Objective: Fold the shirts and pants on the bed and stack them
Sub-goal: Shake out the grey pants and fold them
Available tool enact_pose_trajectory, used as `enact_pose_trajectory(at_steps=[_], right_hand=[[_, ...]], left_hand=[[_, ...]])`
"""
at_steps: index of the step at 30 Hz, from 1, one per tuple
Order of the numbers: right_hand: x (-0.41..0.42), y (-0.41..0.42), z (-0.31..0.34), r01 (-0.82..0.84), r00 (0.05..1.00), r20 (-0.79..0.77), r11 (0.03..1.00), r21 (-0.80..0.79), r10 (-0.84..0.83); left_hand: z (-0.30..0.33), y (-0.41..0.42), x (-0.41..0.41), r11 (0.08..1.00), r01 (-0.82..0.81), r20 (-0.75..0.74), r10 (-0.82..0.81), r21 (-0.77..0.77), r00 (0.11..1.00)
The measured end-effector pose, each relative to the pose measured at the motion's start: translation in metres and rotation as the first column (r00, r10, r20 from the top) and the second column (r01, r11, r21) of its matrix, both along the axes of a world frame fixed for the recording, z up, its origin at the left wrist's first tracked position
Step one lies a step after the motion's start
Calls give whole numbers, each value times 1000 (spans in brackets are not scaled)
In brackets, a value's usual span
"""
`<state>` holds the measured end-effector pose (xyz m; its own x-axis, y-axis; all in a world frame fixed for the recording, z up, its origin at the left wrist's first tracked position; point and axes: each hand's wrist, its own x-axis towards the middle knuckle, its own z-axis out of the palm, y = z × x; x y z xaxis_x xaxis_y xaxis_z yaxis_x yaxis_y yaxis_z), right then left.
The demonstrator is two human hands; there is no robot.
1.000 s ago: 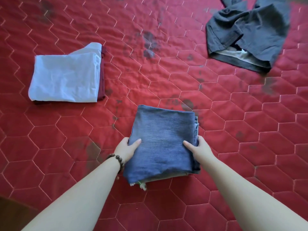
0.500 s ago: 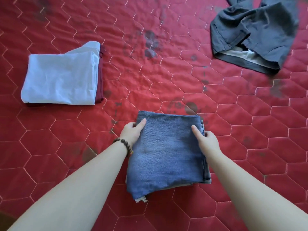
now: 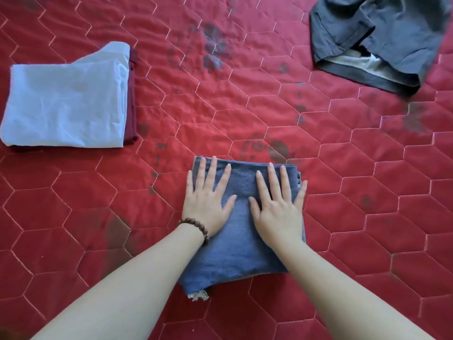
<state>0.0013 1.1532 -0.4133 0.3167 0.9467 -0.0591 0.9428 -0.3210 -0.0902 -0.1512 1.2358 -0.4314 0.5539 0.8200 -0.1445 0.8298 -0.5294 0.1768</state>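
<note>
we are pressing flat left hand (image 3: 207, 207) and right hand (image 3: 277, 209), gripping nothing, on the folded jeans (image 3: 235, 253); thick, floppy denim, best lifted by its side edges.

1. This is a home bedroom: the whole frame is filled by a bed covered with a red quilted bedspread (image 3: 245, 114) stitched in hexagons, with dark blotches across it.
2. Household laundry lies on it: a folded white shirt (image 3: 66, 104) atop a maroon garment (image 3: 132, 99) at upper left, folded blue jeans (image 3: 240, 253) at lower centre, and an unfolded dark grey garment (image 3: 367, 38) at upper right.
</note>
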Motion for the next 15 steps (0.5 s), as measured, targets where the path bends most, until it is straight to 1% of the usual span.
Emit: enact_pose_trajectory(at_steps=[1, 3, 5, 7, 8, 9, 11, 12, 14, 15], right_hand=[[2, -4, -9, 1, 1000, -2, 998, -68, -1], [8, -8, -22, 27, 1000, -9, 994, -102, -28], [12, -4, -23, 14, 1000, -24, 996, -89, -16], [14, -12, -21, -12, 998, -60, 999, -36, 10], [14, -23, -22, -17, 997, -75, 1000, -15, 16], [13, -36, -22, -22, 996, -89, 1000, -4, 21], [12, -59, -22, -21, 991, -133, 1000, 0, 21], [13, -65, -23, -1, 985, -172, 1000, 2, 2], [15, -66, -22, 94, 955, -284, 995, 23, -83], [15, -63, -20, 168, 920, -362, 985, 27, -147]], left_hand=[[-8, 2, -2, 1000, 16, -50, -17, -12, 999], [-19, 10, -3, 999, 28, -59, -30, -36, 998], [-22, 15, -5, 998, 40, -4, -40, -52, 999], [-22, 11, -12, 997, 23, 81, -17, -78, 997], [-23, 7, -19, 994, -6, 129, 20, -105, 991], [-23, 2, -27, 986, -45, 180, 74, -163, 981], [-20, -9, -42, 933, -107, 270, 207, -343, 940], [-19, -14, -47, 906, -118, 301, 255, -406, 919], [-16, -20, -48, 893, -139, 363, 310, -428, 878], [-14, -19, -47, 888, -160, 392, 343, -430, 854]])
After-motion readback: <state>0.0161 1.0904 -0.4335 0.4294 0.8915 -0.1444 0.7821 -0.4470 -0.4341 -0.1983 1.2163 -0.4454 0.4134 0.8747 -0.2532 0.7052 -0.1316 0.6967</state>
